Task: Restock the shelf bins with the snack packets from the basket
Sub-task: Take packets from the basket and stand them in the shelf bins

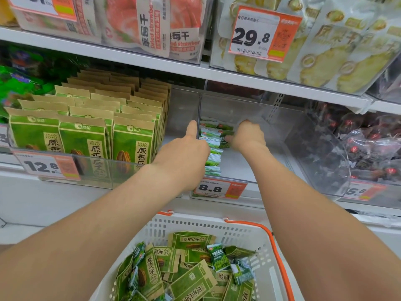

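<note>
Both hands are deep inside the clear bin on the shelf, either side of a row of small green packets. The row lies between them, pressed to the left hand's side of the bin, and its long axis runs straight away from the person, from the bin's front lip toward the back wall. The left hand rests against the row's left flank with one digit stretched straight along the bin's left wall. Its other fingers are hidden behind the hand, so I cannot tell whether it grips anything. The right hand reaches further back, its fingers curled down over the far end of the row and the thumb tip against the packets, apparently pinching them upright. The bare floor of the bin lies under and to the outer side of the right hand, so that hand seems better placed to start a second row there. Below both forearms, nearer the person than either hand, sits the basket, with loose small packets mixed among larger kraft-paper packets. Plenty of stock is left, so the restock looks far from done. Beyond the left hand, the neighbouring bin of kraft-paper bags stands nearly full.
</note>
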`<state>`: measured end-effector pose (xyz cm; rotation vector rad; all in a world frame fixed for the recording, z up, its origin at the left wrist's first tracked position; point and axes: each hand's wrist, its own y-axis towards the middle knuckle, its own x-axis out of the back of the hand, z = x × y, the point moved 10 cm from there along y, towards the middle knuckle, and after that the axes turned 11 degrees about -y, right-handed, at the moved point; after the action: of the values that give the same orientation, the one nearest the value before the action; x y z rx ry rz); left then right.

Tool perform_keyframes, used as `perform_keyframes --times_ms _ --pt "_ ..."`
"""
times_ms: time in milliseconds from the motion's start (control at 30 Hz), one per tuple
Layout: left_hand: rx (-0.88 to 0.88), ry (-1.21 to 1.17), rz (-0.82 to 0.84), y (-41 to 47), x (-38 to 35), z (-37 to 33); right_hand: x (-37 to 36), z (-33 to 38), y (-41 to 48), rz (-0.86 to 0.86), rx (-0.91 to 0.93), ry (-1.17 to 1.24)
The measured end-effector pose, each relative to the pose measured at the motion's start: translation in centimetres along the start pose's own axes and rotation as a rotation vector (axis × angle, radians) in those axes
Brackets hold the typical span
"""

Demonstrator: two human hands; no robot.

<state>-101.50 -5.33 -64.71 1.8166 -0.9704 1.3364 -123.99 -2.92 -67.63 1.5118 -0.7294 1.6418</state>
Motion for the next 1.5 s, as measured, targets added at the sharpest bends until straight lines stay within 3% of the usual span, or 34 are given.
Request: perform_keyframes --times_ms 133,300,367,467,567,767,867,1133,1233,1300,1400,1500 --pt "0.025 0.07 -0.073 -0.9 0.2 -0.8 2.8 -0.1 -3.4 -0.076 0.118 0.143" --pt "-0.23 0.066 -0.515 -4.2 4.2 -5.1 8.3 -1.4 -13.5 -0.456 0.267 0.302" --pt "-0.289 -0.037 -0.499 -5.2 4.2 -6.5 9.3 -3.0 -17.5 -0.632 0.31 0.39" --pt "-0.186 -0.166 -0.227 -5.5 0.2 -6.9 6.7 -5.3 -21.2 -0.726 0.408 0.404" --pt "-0.242 -0.078 0.068 -6.6 -5.3 -8.7 0.5 -7.5 -22.5 -0.569 0.47 0.333" --pt "-0.351 0.028 0.598 -9.5 -13.6 -9.7 -19.8 -13.3 -23.7 0.327 0.366 -0.127" --pt "-0.348 0.073 0.714 -10.1 -15.6 -9.2 -25.8 -14.7 -26.8 0.57 0.412 -0.327" --pt "-0.333 0.107 0.787 -10.2 -16.9 -8.1 -28.6 -13.5 -27.9 0.535 0.442 -0.608" --pt "-0.319 0.097 0.787 -10.0 -16.6 -7.9 -28.4 -13.0 -28.0 0.521 0.466 -0.599" --pt "-0.306 0.086 0.776 -9.7 -16.3 -7.7 -27.0 -11.8 -27.2 0.498 0.417 -0.375" --pt "-0.296 0.08 0.734 -9.2 -15.5 -7.5 -23.2 -9.4 -25.7 0.444 0.3 0.152" --pt "-0.259 0.103 0.645 -8.0 -13.7 -6.6 -18.8 -6.0 -25.0 0.486 0.285 0.439"
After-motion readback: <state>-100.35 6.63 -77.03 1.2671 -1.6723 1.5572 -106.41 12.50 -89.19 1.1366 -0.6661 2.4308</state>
